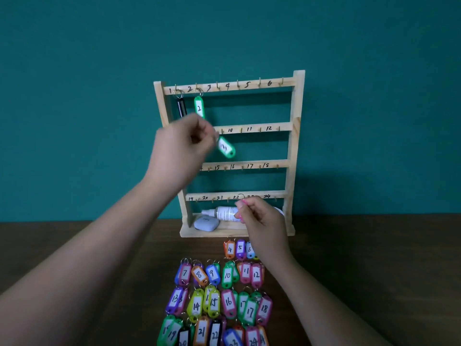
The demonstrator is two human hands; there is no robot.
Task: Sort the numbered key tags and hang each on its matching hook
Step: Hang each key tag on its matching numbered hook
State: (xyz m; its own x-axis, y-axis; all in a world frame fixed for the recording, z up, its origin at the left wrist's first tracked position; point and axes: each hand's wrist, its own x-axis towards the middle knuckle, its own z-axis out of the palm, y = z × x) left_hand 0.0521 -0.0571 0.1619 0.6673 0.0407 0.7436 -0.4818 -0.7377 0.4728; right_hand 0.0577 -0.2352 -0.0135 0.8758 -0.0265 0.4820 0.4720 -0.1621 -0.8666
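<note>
The left hand's [184,143] fingers [207,132] are curled tight, tips pressed together in a pinch. A green tag [226,147] hangs tilted just right of those tips, so they seem to pinch its ring, which is hidden. The number on it is too blurred to read. This tag is in front of the rack [298,101], between the second and third rails.

The right hand [262,221] is lower, in front of the bottom rail near hook 22. Its fingers [247,211] are curled round a pink tag [242,202], of which only the edges show, with no number visible.

On the top rail, tag 2 [199,107] hangs from hook 2 and a black tag [181,107] from hook 1. A bottle [224,213] and a grey case [205,224] lie on the rack's base.

The rack stands on the table [349,258]. The other tags [228,300] lie in front of it in rows by number, from 4 at the far row to the twenties nearest the person.
</note>
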